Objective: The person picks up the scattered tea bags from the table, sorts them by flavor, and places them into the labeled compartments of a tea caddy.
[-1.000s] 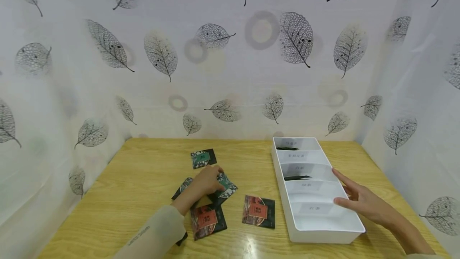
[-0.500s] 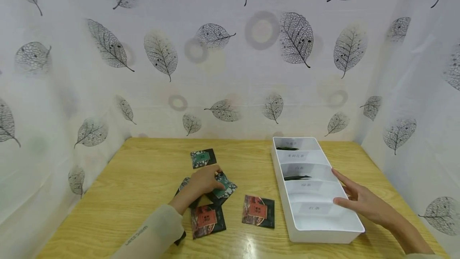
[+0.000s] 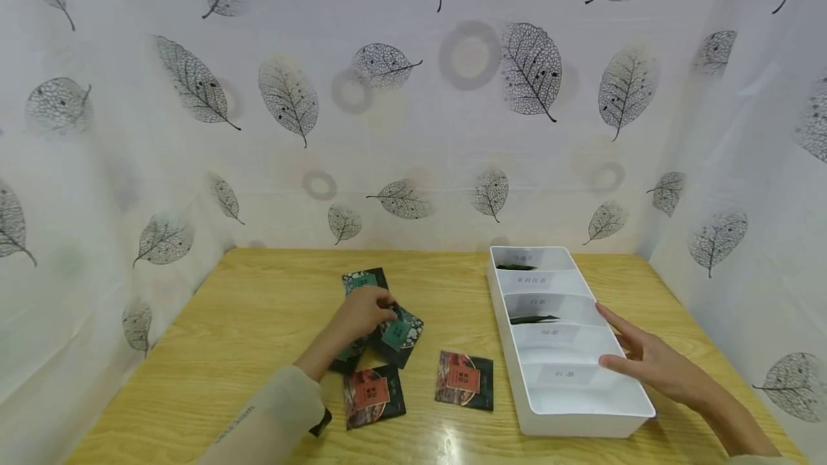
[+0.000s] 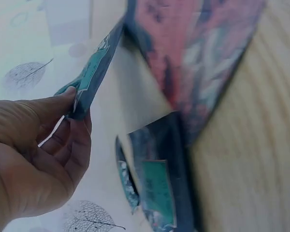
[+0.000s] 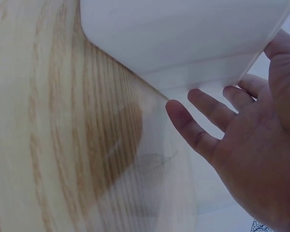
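My left hand [image 3: 362, 313] pinches the edge of a tea sachet [image 3: 399, 336] with a green label between thumb and fingers; in the left wrist view this sachet [image 4: 93, 72] stands tilted. Beneath and around the hand lie more dark sachets, one with a red label [image 3: 372, 395] and a green-labelled one [image 3: 363, 279] behind, partly covered by the hand. My right hand [image 3: 659, 366] rests along the right side of a white divided box [image 3: 520, 386]. Its fingers are extended against the outer wall [image 5: 193, 53], with the thumb at the rim.
Between the pile and the box lies a single red-labelled sachet [image 3: 464, 379]. Two compartments of the box hold dark sachets [image 3: 533, 319], and its compartments carry printed labels. A leaf-patterned curtain [image 3: 413, 128] encloses the wooden table [image 3: 258, 307] behind and at both sides.
My left hand has shifted slightly up and left over the pile, and the pinched sachet now shows more of its green label. The right hand and the box have stayed put.
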The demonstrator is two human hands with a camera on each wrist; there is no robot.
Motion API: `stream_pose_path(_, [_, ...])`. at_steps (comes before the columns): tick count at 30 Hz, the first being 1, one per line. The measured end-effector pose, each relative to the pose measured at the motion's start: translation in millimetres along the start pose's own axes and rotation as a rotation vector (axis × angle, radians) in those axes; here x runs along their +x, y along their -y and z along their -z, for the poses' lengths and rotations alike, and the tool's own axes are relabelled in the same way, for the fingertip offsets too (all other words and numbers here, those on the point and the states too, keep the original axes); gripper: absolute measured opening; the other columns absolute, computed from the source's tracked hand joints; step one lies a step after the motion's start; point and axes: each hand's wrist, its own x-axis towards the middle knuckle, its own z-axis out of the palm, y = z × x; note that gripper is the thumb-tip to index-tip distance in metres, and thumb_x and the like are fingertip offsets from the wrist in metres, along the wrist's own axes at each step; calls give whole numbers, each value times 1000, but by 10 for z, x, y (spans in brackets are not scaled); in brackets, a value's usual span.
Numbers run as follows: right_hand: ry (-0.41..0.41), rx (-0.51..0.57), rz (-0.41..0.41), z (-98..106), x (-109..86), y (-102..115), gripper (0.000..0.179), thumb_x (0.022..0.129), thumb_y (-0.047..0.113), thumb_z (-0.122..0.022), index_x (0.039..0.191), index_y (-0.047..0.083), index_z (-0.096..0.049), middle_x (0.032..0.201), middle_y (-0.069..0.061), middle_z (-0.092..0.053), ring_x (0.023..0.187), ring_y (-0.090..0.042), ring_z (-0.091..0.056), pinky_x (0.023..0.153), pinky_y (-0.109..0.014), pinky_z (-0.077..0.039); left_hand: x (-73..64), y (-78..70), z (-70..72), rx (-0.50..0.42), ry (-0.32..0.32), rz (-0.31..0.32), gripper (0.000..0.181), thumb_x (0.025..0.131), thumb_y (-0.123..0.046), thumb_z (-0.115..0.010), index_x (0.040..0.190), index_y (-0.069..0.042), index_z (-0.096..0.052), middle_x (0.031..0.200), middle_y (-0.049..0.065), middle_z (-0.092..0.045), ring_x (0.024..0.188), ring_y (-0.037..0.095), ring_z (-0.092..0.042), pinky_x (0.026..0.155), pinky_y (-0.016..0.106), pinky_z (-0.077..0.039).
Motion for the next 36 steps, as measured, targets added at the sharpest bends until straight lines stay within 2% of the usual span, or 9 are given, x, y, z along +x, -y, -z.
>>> stream_pose_path(2, [1, 4, 0, 0, 3, 2, 80, 103, 8, -62, 167, 12, -14, 165, -33, -13, 129, 17, -32, 95, -15, -45, 3, -12, 53, -65, 0, -5, 12, 93, -14, -78, 103, -9, -75, 99, 3, -70, 76, 14, -60, 66, 34, -52])
stream_pose_path(4, [1, 2, 2, 0, 4, 3, 80, 103, 8, -62, 167, 12, -14, 165, -33, -13, 129, 17, -31, 95, -15, -45, 8, -45, 106, -104, -5, -12, 10, 94, -14, -77, 102, -10, -75, 98, 1, -70, 80, 14, -62, 69, 34, -54])
stream_pose_path(8, [0, 1, 0, -1, 4, 5, 80, 103, 8, -62, 167, 12, -14, 165, -32, -13, 129, 17, -32, 95, -15, -46, 24, -120, 170, -156, -34, -23, 7, 95, -15, -76, 101, -12, -75, 94, -2, -68, 81, 14, -62, 68, 33, -52])
stream_pose_path(13, [3, 1, -5, -1, 4, -1, 80, 103, 9, -62, 167, 13, -14, 165, -31, -13, 130, 17, -31, 95, -14, -45, 25, -254, 187, -211, -78, -50, 11, 96, -16, -75, 106, -12, -76, 96, -2, -70, 84, 13, -65, 67, 31, -56])
stream_pose_path(16, [1, -14, -9, 0, 4, -4, 80, 103, 10, -62, 167, 15, -14, 166, -30, -13, 129, 18, -29, 96, -13, -43, 23, -345, 177, -237, -104, -88, 12, 96, -15, -75, 108, -11, -76, 97, -1, -71, 83, 14, -66, 66, 29, -57])
stream_pose_path(22, [2, -19, -16, 5, 5, -5, 80, 103, 11, -62, 167, 16, -14, 166, -30, -13, 129, 19, -28, 96, -13, -42, 49, -541, 127, -273, -153, -159, 10, 97, -16, -75, 106, -12, -76, 95, -2, -71, 82, 14, -65, 65, 28, -57])
stream_pose_path(26, [5, -3, -23, 6, 9, -4, 81, 104, 11, -62, 167, 14, -13, 166, -31, -12, 128, 20, -29, 95, -15, -44, 96, -693, 73, -290, -199, -196, 9, 97, -17, -74, 105, -13, -76, 95, -2, -72, 84, 15, -65, 69, 30, -56])
stream_pose_path(31, [5, 13, -32, 0, 11, -5, 81, 103, 11, -62, 167, 12, -12, 165, -32, -12, 128, 20, -29, 95, -14, -44, 185, -898, -35, -313, -255, -259, 7, 97, -16, -75, 103, -13, -76, 93, -2, -72, 84, 13, -66, 75, 31, -56])
stream_pose_path(36, [9, 41, -31, -5, 6, -2, 81, 103, 10, -62, 167, 11, -12, 165, -32, -11, 129, 20, -30, 95, -15, -45, 259, -1126, -169, -363, -280, -301, 5, 97, -13, -75, 100, -10, -74, 93, -1, -73, 82, 10, -66, 72, 26, -56])
